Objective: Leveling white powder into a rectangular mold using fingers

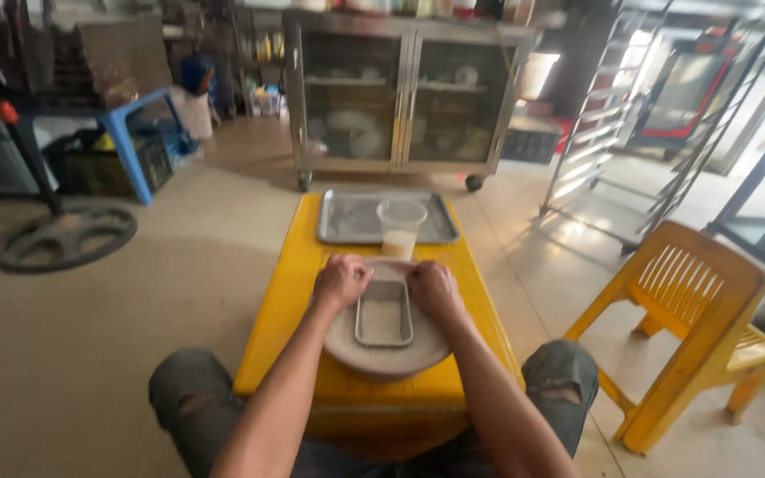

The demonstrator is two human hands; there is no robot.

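I sit at a low yellow table (287,312). On it lies a round flat sheet of pale dough (387,352) with a small rectangular metal tin (383,315) resting on its middle. My left hand (341,280) and my right hand (432,285) are both at the far edge of the dough, fingers curled over that edge beside the tin's far corners. Just beyond my hands stands a clear plastic cup (399,227) with pale liquid in its bottom, on a flat metal tray (349,218).
A yellow plastic chair (692,320) stands to the right. A metal cabinet with glass doors (400,93) on wheels is behind the table. A black round stand base (64,237) lies at left, a blue table (130,133) with a crate behind it, metal racks at right.
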